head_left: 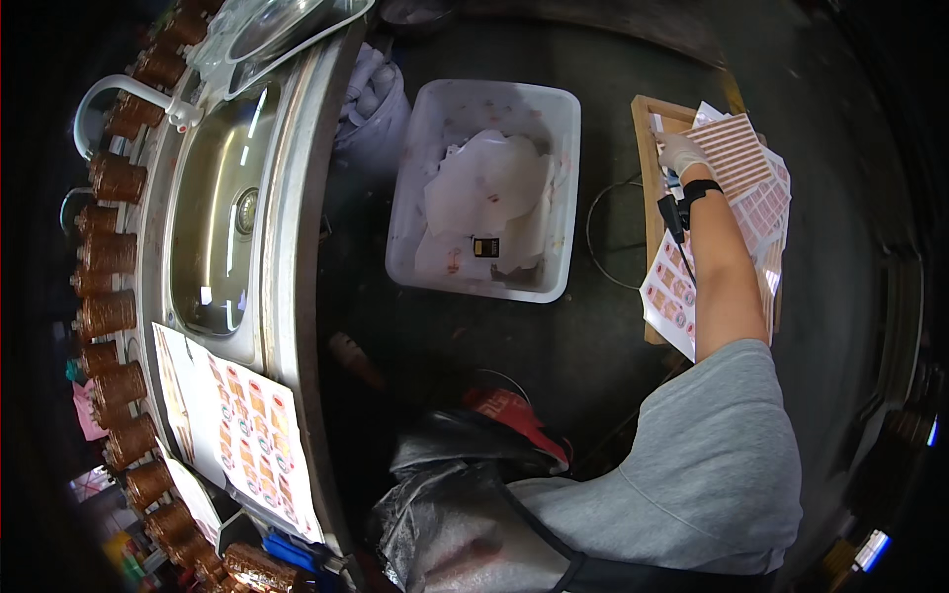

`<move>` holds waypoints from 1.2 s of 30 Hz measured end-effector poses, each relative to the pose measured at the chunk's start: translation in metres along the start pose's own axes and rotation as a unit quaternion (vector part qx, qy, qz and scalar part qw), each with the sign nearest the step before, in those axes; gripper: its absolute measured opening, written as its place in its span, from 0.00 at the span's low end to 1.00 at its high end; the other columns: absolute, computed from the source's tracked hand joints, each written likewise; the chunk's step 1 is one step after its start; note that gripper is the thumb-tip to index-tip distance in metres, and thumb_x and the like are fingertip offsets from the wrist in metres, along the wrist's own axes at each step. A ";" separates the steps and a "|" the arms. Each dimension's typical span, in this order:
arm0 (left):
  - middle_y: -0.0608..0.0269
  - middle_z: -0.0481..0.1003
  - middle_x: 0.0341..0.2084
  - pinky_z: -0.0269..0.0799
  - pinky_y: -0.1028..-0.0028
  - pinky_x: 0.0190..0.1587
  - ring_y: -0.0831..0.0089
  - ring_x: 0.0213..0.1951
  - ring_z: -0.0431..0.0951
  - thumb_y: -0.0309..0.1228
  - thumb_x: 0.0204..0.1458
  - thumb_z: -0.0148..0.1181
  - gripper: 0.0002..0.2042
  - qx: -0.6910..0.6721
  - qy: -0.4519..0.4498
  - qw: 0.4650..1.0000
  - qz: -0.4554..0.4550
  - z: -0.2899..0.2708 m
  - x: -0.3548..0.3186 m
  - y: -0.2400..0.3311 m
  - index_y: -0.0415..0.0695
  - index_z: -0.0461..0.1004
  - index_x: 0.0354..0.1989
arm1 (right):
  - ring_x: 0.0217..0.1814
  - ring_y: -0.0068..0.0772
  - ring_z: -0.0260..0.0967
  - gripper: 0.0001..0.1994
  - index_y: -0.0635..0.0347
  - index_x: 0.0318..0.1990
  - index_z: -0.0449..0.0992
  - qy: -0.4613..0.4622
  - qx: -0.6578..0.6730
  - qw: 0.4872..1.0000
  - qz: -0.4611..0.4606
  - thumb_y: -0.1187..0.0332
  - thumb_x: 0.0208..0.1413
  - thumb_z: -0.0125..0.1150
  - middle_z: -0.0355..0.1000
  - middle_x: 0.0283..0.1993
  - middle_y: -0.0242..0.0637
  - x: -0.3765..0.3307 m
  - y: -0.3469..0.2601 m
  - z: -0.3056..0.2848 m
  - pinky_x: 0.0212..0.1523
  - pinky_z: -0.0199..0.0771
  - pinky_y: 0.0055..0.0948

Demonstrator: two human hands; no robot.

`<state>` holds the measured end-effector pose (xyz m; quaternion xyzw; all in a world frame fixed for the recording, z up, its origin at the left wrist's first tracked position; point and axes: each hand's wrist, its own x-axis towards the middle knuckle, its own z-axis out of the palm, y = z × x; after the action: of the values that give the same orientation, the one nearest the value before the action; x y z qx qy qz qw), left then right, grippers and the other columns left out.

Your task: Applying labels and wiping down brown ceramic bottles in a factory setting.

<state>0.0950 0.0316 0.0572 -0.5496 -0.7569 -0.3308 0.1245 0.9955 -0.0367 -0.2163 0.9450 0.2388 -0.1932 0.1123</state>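
- Right hand (684, 156), gloved, touches the label sheets (759, 206) near their upper left; cannot tell whether its grip holds one
- Left hand cannot be made out, so cannot tell its grip
- Label sheets overlap on a wooden tray (645, 133), right of the white tub (570, 188)
- Loose paper (484, 193) and a small black box (485, 248) lie in the tub
- More sheets (265, 425) lie beside the sink (203, 222) on the steel tabletop (304, 237)
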 end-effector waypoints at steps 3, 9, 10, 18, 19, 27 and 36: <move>0.57 0.76 0.30 0.71 0.68 0.38 0.64 0.31 0.73 0.31 0.58 0.55 0.11 0.002 0.002 1.000 -0.002 -0.001 -0.002 -0.001 0.34 0.72 0.32 | 0.62 0.48 0.70 0.22 0.42 0.59 0.74 0.023 -0.006 1.000 -0.015 0.64 0.56 0.56 0.73 0.60 0.39 0.007 0.007 0.004 0.62 0.70 0.40; 0.57 0.76 0.29 0.71 0.68 0.38 0.64 0.30 0.73 0.31 0.58 0.55 0.11 0.001 -0.009 1.000 0.006 -0.001 0.004 -0.004 0.34 0.72 0.31 | 0.56 0.44 0.74 0.15 0.48 0.47 0.82 0.023 -0.030 0.999 -0.007 0.59 0.53 0.62 0.78 0.51 0.40 -0.016 -0.003 -0.018 0.56 0.73 0.41; 0.57 0.76 0.29 0.71 0.68 0.38 0.64 0.30 0.73 0.31 0.58 0.55 0.11 -0.001 -0.012 1.000 0.005 -0.001 0.005 -0.006 0.34 0.72 0.31 | 0.56 0.44 0.74 0.15 0.48 0.47 0.82 0.022 -0.033 0.999 -0.005 0.59 0.53 0.62 0.78 0.51 0.40 -0.018 0.001 -0.018 0.56 0.73 0.41; 0.57 0.76 0.29 0.71 0.68 0.37 0.64 0.30 0.72 0.31 0.58 0.55 0.11 -0.002 -0.042 0.999 0.002 -0.005 0.007 -0.026 0.34 0.73 0.31 | 0.45 0.51 0.76 0.11 0.56 0.34 0.80 0.096 0.017 0.988 -0.117 0.61 0.47 0.62 0.78 0.39 0.49 -0.053 0.015 -0.029 0.46 0.75 0.41; 0.57 0.76 0.29 0.71 0.68 0.37 0.64 0.30 0.72 0.31 0.58 0.55 0.11 -0.003 -0.045 0.999 0.001 -0.005 0.007 -0.028 0.34 0.73 0.31 | 0.43 0.51 0.76 0.10 0.57 0.34 0.80 0.131 0.040 0.980 -0.146 0.62 0.47 0.61 0.78 0.38 0.49 -0.055 0.015 -0.023 0.46 0.75 0.40; 0.56 0.76 0.29 0.71 0.68 0.37 0.64 0.30 0.72 0.31 0.58 0.55 0.11 0.004 -0.040 0.999 -0.024 -0.024 -0.007 -0.054 0.34 0.73 0.31 | 0.46 0.47 0.75 0.10 0.58 0.33 0.79 0.060 0.073 0.976 -0.195 0.64 0.45 0.64 0.76 0.40 0.45 -0.072 -0.019 0.008 0.48 0.75 0.38; 0.56 0.75 0.28 0.71 0.68 0.37 0.64 0.30 0.72 0.31 0.58 0.56 0.11 0.010 -0.043 0.998 -0.043 -0.038 -0.021 -0.071 0.34 0.73 0.31 | 0.49 0.44 0.76 0.14 0.54 0.41 0.83 0.045 0.107 0.976 -0.186 0.61 0.47 0.66 0.77 0.44 0.43 -0.056 -0.008 0.024 0.53 0.74 0.35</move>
<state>0.0311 -0.0209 0.0490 -0.5290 -0.7879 -0.3044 0.0824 0.9390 -0.0603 -0.2151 0.8981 0.3933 -0.1930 -0.0385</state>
